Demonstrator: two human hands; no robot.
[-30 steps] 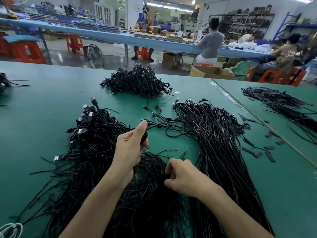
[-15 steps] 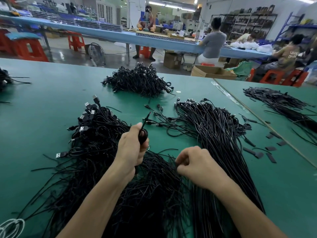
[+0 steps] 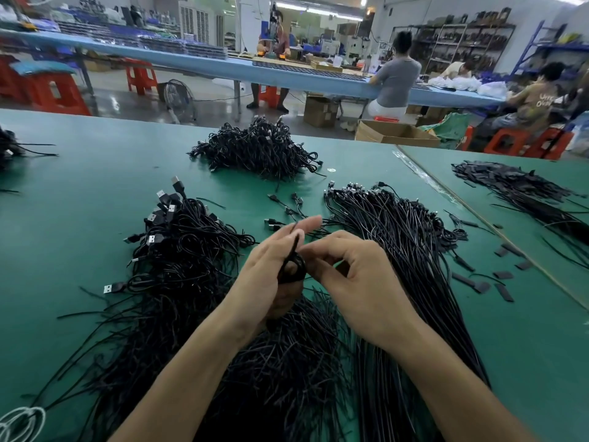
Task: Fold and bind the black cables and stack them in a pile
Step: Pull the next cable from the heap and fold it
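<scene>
Now the right hand [image 3: 353, 282] has come up from the ties [image 3: 287, 362] to meet the left hand [image 3: 271, 275]. Both pinch the folded cable [image 3: 291, 266] above the table [image 3: 79, 193]. Binding can start. The pile [image 3: 258, 148] waits behind.

Bright overhead light, soft shadows, edges warped.

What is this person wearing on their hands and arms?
Nothing that shows. The left hand and right hand are bare, without gloves; the left forearm and right forearm are bare too, with no sleeve, watch or bracelet in view.
</scene>
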